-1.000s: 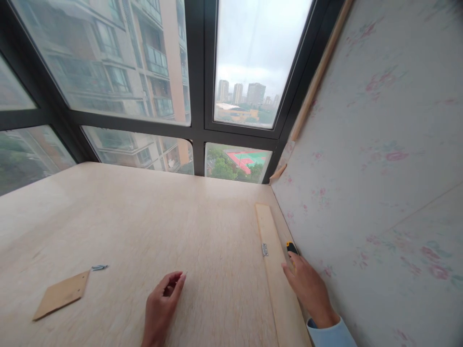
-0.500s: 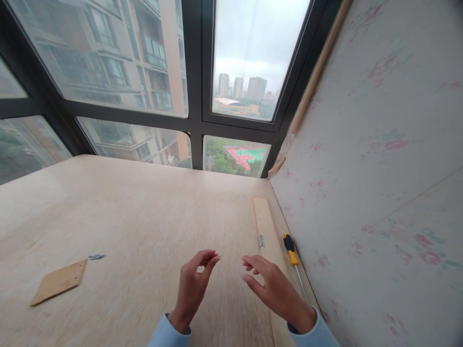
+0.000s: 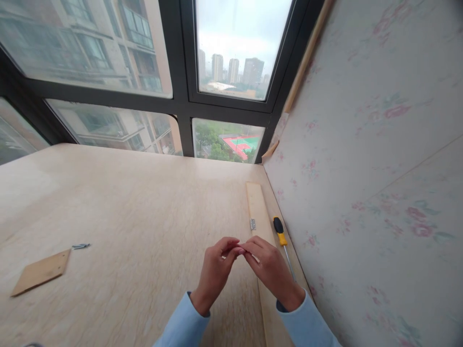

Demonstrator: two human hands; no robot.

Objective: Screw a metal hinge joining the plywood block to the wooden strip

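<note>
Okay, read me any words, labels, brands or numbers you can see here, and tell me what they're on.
None can be read.
The screwdriver, hinge, wooden strip and brown board show no lettering.
The wall carries only a faded flower pattern.

The left hand [image 3: 216,270] and the right hand [image 3: 269,270] meet at the fingertips, and whatever sits between them is too small to see. The right hand hides part of the screwdriver [image 3: 279,227] shaft. Both sleeves run off the bottom edge. The wooden strip [image 3: 256,205] does too
</note>
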